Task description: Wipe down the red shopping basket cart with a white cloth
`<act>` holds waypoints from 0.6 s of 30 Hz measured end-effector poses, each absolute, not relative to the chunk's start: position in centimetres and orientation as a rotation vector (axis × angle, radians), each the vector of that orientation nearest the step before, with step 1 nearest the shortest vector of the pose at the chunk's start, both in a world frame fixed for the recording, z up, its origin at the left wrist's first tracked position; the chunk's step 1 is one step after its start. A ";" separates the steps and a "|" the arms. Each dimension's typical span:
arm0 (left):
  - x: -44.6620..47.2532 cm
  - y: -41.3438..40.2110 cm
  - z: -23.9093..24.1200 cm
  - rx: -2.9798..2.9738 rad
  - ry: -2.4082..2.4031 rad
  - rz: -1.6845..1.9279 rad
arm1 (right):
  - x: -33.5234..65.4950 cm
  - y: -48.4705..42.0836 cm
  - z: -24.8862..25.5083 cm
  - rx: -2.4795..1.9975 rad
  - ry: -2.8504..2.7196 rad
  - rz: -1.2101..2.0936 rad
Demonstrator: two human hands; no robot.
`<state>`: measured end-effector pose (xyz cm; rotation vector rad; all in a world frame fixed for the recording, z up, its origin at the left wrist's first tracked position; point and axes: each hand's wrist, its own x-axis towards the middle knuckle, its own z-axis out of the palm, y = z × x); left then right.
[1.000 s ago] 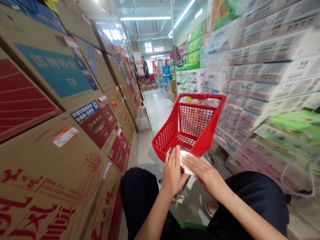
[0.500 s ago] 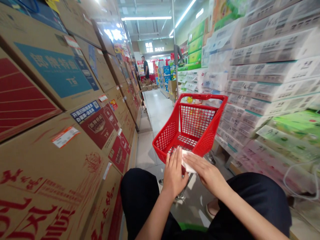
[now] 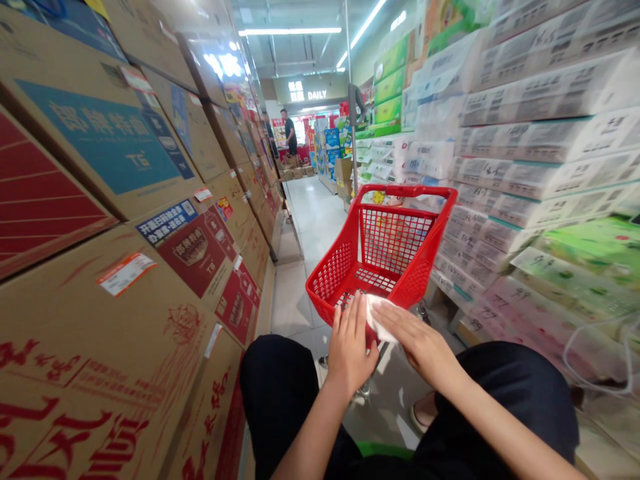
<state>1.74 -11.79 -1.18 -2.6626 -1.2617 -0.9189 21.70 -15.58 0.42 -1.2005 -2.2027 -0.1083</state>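
Note:
A red plastic shopping cart basket (image 3: 333, 270) with meshed walls stands in front of my knees. My left hand (image 3: 350, 343) rests on its near rim, fingers stretched out side by side and the thumb lower down. Just to the right, my right hand (image 3: 420, 337) presses a white cloth or tissue (image 3: 381, 320) against the same rim. Its fingers lie over the cloth and hide part of it. Which of the two materials it is I cannot tell. The two hands are close together with the white piece between them.
Stacked cardboard boxes (image 3: 115, 333) form a wall at my left. Packs of tissue paper (image 3: 525, 143) are piled high on the right. Between them a tiled aisle (image 3: 317, 207) runs away past a thin metal pole (image 3: 354, 153). A person (image 3: 290, 133) stands far off.
My right hand and the white piece have shifted slightly right along the rim, widening the gap to my left hand. The left hand stays nearly where it was.

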 end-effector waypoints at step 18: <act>0.0 -3.9 -0.6 -2.623 -1.223 -0.817 | 24.2 -11.0 0.3 -1.395 -2.033 -0.240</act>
